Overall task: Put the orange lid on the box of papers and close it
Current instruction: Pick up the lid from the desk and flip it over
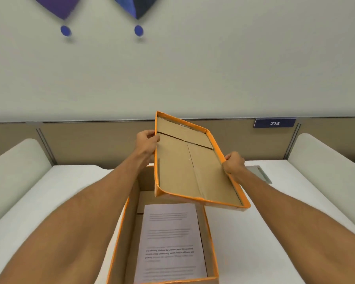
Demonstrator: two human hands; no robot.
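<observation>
Above the far end of the open box (123,238), the orange lid (193,167) is hanging in the air, tilted with its brown cardboard underside facing the camera and its far edge raised well above its near edge. Both hands are holding it: the left hand (147,141) is pinching the lid's left rim near the far corner, fingers curled shut over the edge, and the right hand (233,162) is gripping the right rim about midway along, fingers closed around it too. Neither hand is nearer the box in any clear way, though the left one is sitting higher and farther out.

The lid's long axis is running roughly away from the person, close to the box's own long axis but skewed somewhat to the right, so the near right corner is overhanging the white desk (275,232) beyond the box's right wall. The stack of printed papers (170,242) is lying flat inside the box, below its rim, and is not looking likely to catch the lid.

By my reading, the coming move is calling for levelling the lid, twisting it slightly leftward and drawing it toward the person until all four rims are lining up. Nothing is standing between lid and box; a grey panel (258,173) is lying on the desk behind the right hand, and a sign reading 214 (274,123) is hanging on the partition.
</observation>
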